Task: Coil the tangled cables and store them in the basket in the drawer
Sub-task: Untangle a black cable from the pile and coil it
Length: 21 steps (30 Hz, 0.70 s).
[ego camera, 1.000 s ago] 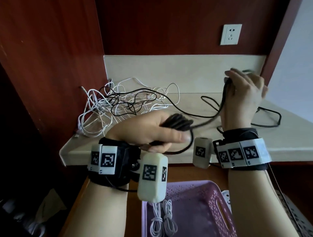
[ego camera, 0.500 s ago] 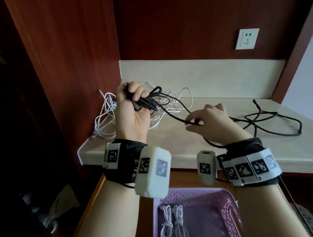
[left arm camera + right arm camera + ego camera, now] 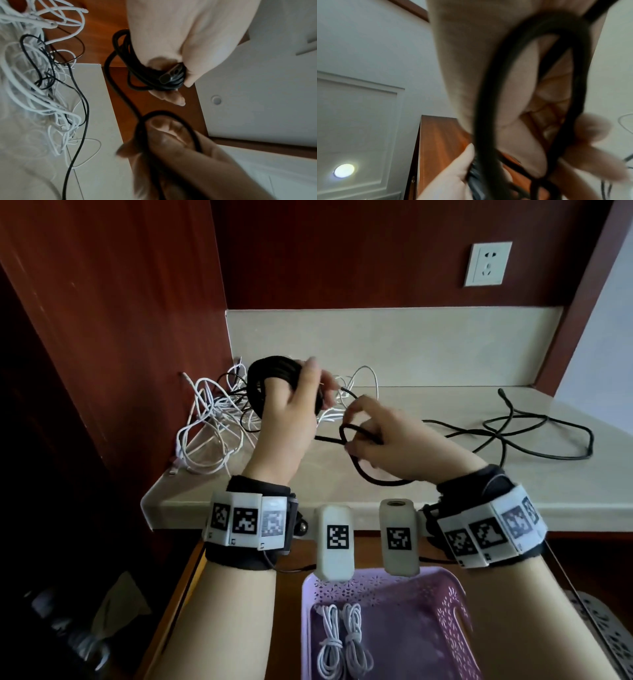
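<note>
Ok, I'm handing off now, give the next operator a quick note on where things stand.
Left hand grips the black coil wound so far. Right hand pinches a fresh loop of the same black cable, whose loose tail lies on the countertop. Done: two coiled white cables sit in the purple basket. Left: finish this coil, put it in the basket, then untangle the white cable pile.

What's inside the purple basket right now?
Two coiled white cables lie side by side in the purple basket, near its left wall. The basket's near end runs out of frame, so anything there is unseen.
</note>
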{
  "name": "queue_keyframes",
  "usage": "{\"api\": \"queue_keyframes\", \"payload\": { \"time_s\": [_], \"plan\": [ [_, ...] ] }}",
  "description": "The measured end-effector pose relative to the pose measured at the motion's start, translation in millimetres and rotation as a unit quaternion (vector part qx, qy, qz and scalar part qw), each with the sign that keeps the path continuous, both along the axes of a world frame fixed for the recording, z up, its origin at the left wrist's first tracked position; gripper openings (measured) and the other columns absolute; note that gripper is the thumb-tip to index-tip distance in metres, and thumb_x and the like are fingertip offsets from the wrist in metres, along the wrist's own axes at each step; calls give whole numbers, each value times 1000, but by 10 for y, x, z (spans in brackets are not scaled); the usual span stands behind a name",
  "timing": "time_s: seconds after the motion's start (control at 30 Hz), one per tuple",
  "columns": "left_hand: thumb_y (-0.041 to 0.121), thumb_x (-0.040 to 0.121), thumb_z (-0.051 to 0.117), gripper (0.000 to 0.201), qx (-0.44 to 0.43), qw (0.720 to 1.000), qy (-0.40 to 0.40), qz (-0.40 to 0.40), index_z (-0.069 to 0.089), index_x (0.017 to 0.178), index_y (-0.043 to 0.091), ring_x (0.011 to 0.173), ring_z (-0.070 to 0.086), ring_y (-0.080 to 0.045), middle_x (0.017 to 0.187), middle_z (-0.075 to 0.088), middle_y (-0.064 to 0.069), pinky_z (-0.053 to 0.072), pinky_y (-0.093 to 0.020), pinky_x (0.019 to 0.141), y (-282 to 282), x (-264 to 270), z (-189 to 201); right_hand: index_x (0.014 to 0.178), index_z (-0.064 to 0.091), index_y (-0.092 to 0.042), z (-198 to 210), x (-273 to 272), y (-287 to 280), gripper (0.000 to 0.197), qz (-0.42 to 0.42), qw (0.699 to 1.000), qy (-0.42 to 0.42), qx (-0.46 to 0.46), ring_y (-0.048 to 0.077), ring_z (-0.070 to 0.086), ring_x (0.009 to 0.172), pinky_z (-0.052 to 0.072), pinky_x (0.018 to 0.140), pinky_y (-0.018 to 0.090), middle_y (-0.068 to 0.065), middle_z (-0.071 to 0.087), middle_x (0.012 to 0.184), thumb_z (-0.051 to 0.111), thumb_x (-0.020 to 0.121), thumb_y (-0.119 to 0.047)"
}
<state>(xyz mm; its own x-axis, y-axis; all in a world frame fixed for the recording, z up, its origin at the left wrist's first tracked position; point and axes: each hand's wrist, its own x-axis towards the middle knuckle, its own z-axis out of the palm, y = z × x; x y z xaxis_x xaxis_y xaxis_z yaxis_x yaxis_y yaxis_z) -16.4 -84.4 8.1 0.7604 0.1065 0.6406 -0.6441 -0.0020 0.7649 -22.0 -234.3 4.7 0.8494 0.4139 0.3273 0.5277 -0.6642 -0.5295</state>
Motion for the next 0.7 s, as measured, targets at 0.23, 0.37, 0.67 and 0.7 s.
{"api": "queue_keyframes", "payload": {
  "time_s": [0.23,0.37,0.67,0.7],
  "plan": [
    [15,101,44,29,180,982,11,63,48,72,10,57,54,5,64,53,9,39,-13,61,-123,35,-86,92,50,-16,113,-149,-78,14,10,997,13,72,11,48,51,36,50,14,-11,62,53,52,91,-2],
    [28,96,45,30,261,955,-34,135,38,80,4,54,46,-23,59,43,-2,32,-35,55,-141,72,-159,88,46,-14,127,-172,-41,15,17,989,39,143,8,44,39,36,47,17,-4,61,50,46,94,0],
    [19,97,47,31,270,923,-9,274,37,72,5,61,36,-24,59,35,0,17,-28,57,30,89,-66,92,57,-10,155,-161,-307,12,22,986,60,155,16,56,50,45,53,25,9,69,63,66,85,-7],
    [15,97,48,34,243,927,-2,285,35,66,7,62,35,-22,57,34,0,18,-26,58,81,105,-57,92,58,-12,152,-144,-367,12,26,984,58,164,17,58,53,45,54,25,8,69,64,66,85,-5]
  ]
}}
